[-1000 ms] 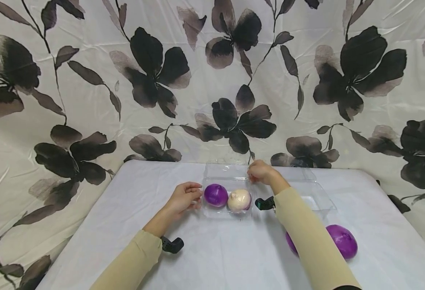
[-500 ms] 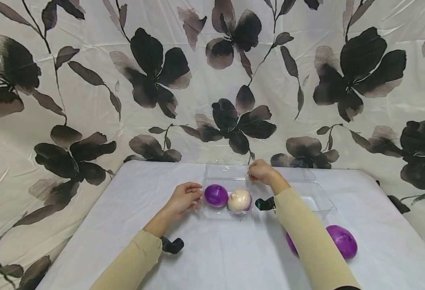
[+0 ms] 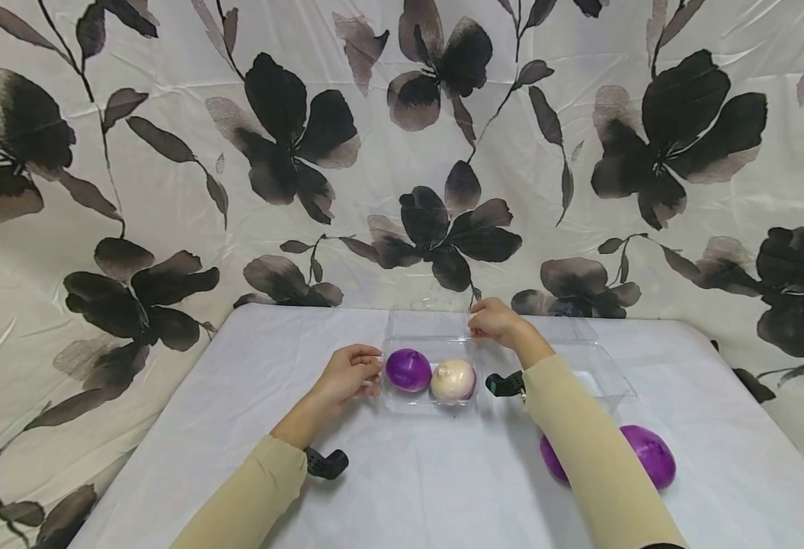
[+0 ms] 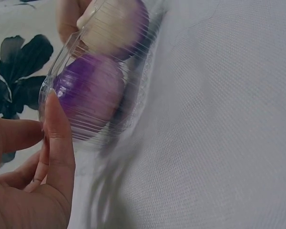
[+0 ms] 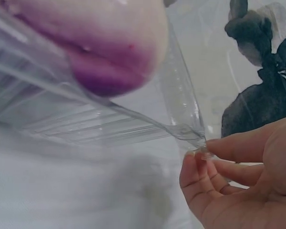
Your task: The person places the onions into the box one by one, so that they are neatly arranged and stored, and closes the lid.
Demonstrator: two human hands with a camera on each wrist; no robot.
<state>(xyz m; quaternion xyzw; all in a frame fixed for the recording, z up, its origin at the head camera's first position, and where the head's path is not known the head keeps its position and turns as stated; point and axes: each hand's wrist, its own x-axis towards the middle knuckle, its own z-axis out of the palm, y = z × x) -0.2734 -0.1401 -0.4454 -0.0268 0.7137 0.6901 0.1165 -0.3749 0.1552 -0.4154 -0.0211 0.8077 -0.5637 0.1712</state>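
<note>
A clear plastic clamshell container (image 3: 429, 406) sits near the back of the table with its lid (image 3: 427, 323) raised. Inside, side by side, lie a purple turnip (image 3: 408, 370) and a mostly cream turnip (image 3: 453, 379) with a purple edge. My left hand (image 3: 347, 377) pinches the container's left rim between thumb and forefinger, as the left wrist view shows. At the back right, by the lid's hinge, my right hand (image 3: 496, 321) pinches a corner of the clear plastic, seen closely in the right wrist view.
A second clear container (image 3: 607, 370) stands to the right, partly behind my right forearm. Two more purple turnips lie nearer me, one (image 3: 650, 456) right of the sleeve, the other (image 3: 554, 460) half hidden by it. A floral cloth (image 3: 436, 152) hangs behind the table.
My right hand has shifted slightly up and away from me, and the container's lid edge has moved a little with it. The left hand has stayed in place.
</note>
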